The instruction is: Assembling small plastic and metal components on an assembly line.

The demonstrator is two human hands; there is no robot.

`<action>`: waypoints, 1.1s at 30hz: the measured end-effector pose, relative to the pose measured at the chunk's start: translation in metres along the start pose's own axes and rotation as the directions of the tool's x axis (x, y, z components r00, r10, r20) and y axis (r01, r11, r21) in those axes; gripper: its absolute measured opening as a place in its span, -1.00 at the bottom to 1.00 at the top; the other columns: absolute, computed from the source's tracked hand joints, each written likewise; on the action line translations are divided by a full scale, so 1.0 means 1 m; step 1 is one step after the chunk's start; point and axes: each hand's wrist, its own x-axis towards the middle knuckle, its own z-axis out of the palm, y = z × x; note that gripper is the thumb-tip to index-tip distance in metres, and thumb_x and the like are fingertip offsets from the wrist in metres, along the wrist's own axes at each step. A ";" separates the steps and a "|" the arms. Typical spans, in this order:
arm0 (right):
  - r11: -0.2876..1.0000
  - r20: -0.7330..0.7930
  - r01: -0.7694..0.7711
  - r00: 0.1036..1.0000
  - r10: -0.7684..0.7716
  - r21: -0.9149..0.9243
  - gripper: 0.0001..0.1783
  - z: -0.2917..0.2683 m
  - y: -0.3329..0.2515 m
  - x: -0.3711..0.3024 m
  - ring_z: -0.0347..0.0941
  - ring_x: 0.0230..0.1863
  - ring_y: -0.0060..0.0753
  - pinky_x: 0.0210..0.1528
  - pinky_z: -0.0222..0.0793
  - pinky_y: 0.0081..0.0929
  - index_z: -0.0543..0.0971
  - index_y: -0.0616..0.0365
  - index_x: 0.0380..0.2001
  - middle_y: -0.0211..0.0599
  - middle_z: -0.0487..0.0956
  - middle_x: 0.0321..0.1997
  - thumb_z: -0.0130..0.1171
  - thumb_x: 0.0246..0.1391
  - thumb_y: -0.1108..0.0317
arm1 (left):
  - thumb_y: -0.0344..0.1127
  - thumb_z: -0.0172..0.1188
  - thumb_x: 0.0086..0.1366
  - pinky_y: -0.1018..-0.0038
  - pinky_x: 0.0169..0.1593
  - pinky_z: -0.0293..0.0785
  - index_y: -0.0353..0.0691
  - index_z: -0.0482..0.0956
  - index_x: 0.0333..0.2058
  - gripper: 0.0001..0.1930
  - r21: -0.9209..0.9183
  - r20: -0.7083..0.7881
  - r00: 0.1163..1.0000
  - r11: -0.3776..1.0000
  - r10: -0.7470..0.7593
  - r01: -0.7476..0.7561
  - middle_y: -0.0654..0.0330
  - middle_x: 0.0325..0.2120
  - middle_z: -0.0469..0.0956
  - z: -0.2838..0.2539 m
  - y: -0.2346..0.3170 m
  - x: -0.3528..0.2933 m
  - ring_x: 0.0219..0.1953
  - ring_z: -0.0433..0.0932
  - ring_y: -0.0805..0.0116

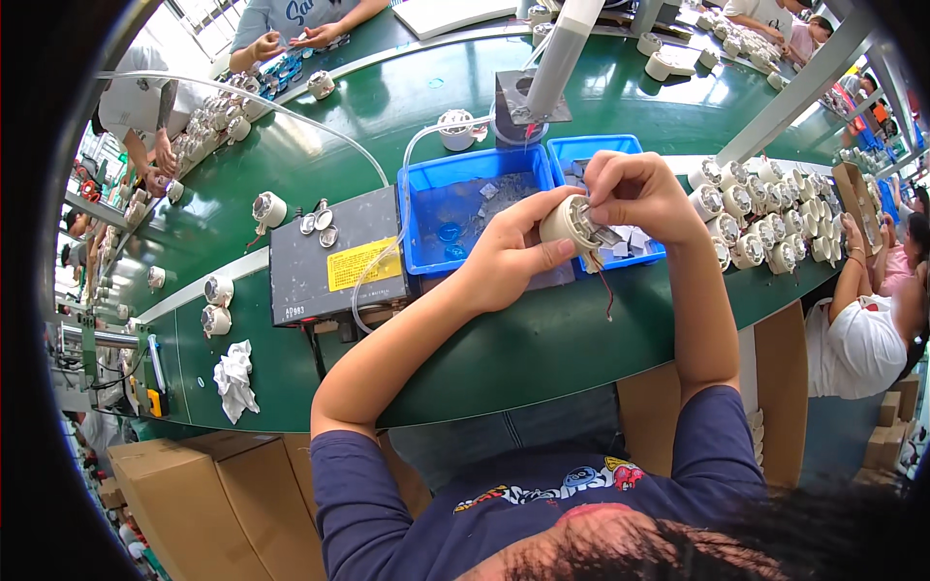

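Observation:
My left hand point(506, 250) is wrapped round a cream, round motor housing point(562, 225), thumb along its near side and fingers behind it. The housing is tilted with its open face toward the right, and a thin red wire point(607, 290) dangles below it. At that open face my right hand point(639, 198) is closed in a pinch. Something small and silvery-grey shows by its fingertips; I cannot make out what the fingers hold. Below and behind both hands, a blue bin point(415, 263) holds small grey flat pieces and blue rings, and a smaller blue bin point(596, 147) holds pale flat pieces.
Left of the bins stands a dark grey metal box point(300, 266) with a yellow label and a clear hose. Rows of cream motor housings point(751, 208) fill the right side of the green bench point(484, 363). A crumpled white cloth point(235, 381) lies at left. Co-workers sit around.

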 end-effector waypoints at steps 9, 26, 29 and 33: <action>0.972 0.122 -0.050 0.992 0.022 0.230 -0.17 -0.002 -0.003 0.000 0.45 0.02 -0.44 0.11 0.37 -0.43 0.59 0.33 0.19 -0.20 0.54 0.16 0.73 -0.11 0.19 | -0.43 0.30 0.52 0.34 0.39 0.45 -0.44 0.28 0.50 -0.33 -0.033 -0.067 0.996 0.997 0.061 -0.063 0.09 0.26 0.54 0.004 -0.001 -0.003 0.28 0.53 0.32; 0.861 0.154 -0.225 0.973 0.173 0.455 -0.15 0.006 0.018 0.005 0.65 0.21 -0.25 0.28 0.63 -0.27 0.49 0.37 0.33 -0.10 0.59 0.21 0.67 -0.02 0.48 | -0.17 0.41 0.45 0.29 0.39 0.43 -0.35 0.48 0.40 -0.35 0.397 0.062 0.993 0.911 0.095 -0.112 0.06 0.21 0.57 -0.005 0.015 -0.002 0.28 0.53 0.24; 0.856 0.139 -0.237 0.971 0.194 0.459 -0.22 0.007 0.017 0.005 0.66 0.20 -0.26 0.26 0.64 -0.29 0.51 0.36 0.28 -0.11 0.61 0.17 0.66 0.00 0.49 | -0.24 0.42 0.44 0.29 0.37 0.45 -0.34 0.49 0.39 -0.37 0.404 0.053 0.996 0.911 0.066 -0.082 0.07 0.18 0.60 -0.004 0.018 -0.003 0.25 0.56 0.24; 0.935 -0.088 -0.238 0.959 0.269 0.262 -0.44 0.015 0.018 0.006 0.67 0.18 -0.28 0.23 0.65 -0.31 0.54 0.33 0.21 -0.13 0.64 0.10 0.52 0.23 0.41 | -0.40 0.39 0.44 0.28 0.38 0.47 -0.32 0.39 0.44 -0.35 0.443 -0.086 0.995 0.896 0.048 -0.005 0.06 0.18 0.60 0.000 0.017 -0.003 0.25 0.58 0.24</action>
